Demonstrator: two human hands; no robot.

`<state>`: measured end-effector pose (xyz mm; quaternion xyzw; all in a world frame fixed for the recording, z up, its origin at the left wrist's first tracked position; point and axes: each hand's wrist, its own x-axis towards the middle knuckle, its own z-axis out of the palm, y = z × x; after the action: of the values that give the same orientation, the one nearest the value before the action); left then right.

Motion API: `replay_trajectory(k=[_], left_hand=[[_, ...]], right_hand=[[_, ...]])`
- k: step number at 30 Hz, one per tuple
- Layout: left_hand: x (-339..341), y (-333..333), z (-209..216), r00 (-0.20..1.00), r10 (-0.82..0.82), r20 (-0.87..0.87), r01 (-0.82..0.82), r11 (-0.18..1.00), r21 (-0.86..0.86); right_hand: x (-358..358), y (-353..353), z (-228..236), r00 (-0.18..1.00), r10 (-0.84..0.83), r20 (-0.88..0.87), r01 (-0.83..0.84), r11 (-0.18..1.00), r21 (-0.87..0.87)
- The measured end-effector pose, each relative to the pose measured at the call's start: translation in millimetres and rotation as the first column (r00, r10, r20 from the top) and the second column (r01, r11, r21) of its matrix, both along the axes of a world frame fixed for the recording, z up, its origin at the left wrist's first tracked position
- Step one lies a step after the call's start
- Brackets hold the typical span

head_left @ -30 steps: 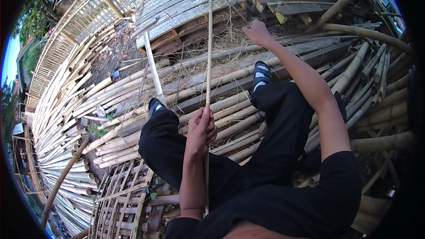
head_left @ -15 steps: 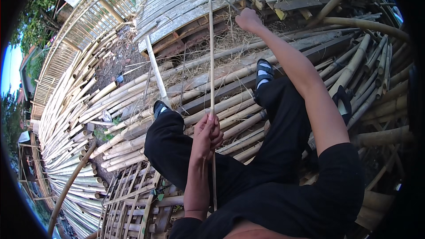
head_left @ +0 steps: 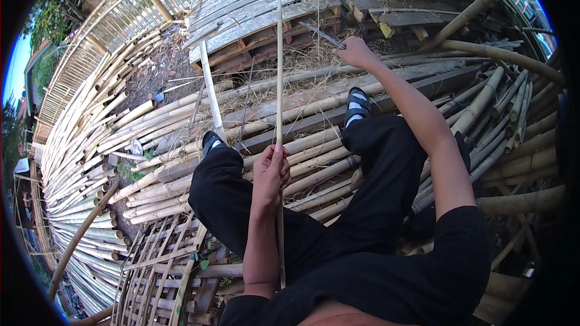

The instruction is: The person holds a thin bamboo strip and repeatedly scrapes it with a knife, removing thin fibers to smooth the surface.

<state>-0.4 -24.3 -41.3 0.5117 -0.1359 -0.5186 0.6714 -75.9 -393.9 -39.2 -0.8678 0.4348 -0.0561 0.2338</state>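
A long, thin bamboo strip (head_left: 280,84) runs from my lap away toward the wooden platform. My left hand (head_left: 270,172) is closed round it between my knees, thumb along the strip. Farther out and to the right, my right hand (head_left: 357,53) grips a knife (head_left: 326,36) by its handle. The narrow blade points away and to the left, apart from the strip. Dry shavings lie on the ground beneath the knife.
A grey slatted platform (head_left: 241,9) stands ahead. Bamboo poles (head_left: 314,145) lie under and around my sandalled feet, with more stacked at left. A flat pale slat (head_left: 210,90) leans near my left foot. A woven bamboo lattice (head_left: 163,265) lies at lower left; thick poles (head_left: 501,60) cross at right.
My right hand has drawn back toward me and a little to the right, and the knife blade now shows more plainly. My left hand keeps its hold on the strip.
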Motion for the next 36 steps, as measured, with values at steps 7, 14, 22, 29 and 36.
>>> replay_trajectory(k=[7,14,22,29,36], left_hand=[[-0.6,-1.2,3.9,0.998,-0.013,0.062,0.011,0.999,0.038],[4.1,3.0,-2.1,0.995,0.059,0.077,-0.062,0.997,0.041],[10.7,6.4,-3.8,0.983,0.13,0.13,-0.138,0.989,0.051],[7.9,5.5,2.5,0.974,0.08,0.21,-0.099,0.992,0.08],[5.7,7.8,2.4,0.963,0.07,0.26,-0.088,0.994,0.058]], right_hand=[[-7.7,3.4,0.7,0.998,0.044,-0.041,-0.046,0.997,-0.059],[-10.9,32.4,20.9,0.98,0.188,0.063,-0.178,0.974,-0.14],[-9.8,74.4,58.4,0.927,0.35,0.137,-0.33,0.932,-0.149],[-8.0,86.9,66.1,0.936,0.329,0.127,-0.294,0.926,-0.238],[-13.1,95.2,79.8,0.932,0.253,0.259,-0.184,0.947,-0.265]])
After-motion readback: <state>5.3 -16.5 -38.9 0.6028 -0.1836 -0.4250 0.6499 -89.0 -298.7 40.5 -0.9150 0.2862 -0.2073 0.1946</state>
